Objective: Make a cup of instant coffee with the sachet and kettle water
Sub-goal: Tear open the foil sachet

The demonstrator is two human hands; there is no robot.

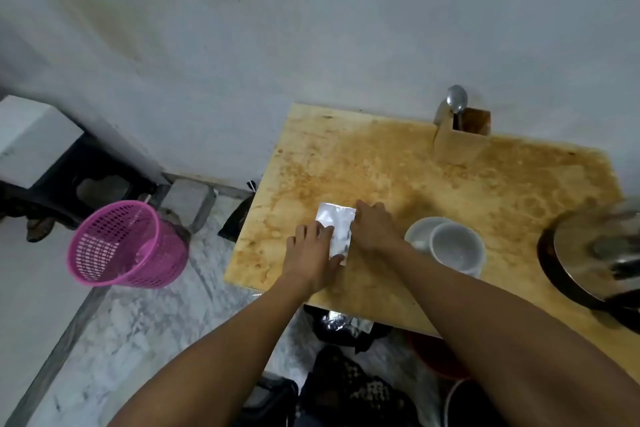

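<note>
Both hands gripping silver sachet [337, 230] flat on stained tabletop [381, 166].
L hand [311, 253] is pinching sachet's near-left edge, R hand [374, 225] is pressing its right edge w/ fingers. White cup [457, 246] is sitting on saucer [417, 230] just right of R hand, empty. Kettle [602, 250] is at far right, blurred. Spoon [456, 100] is standing in wooden holder [459, 146] at back.
</note>
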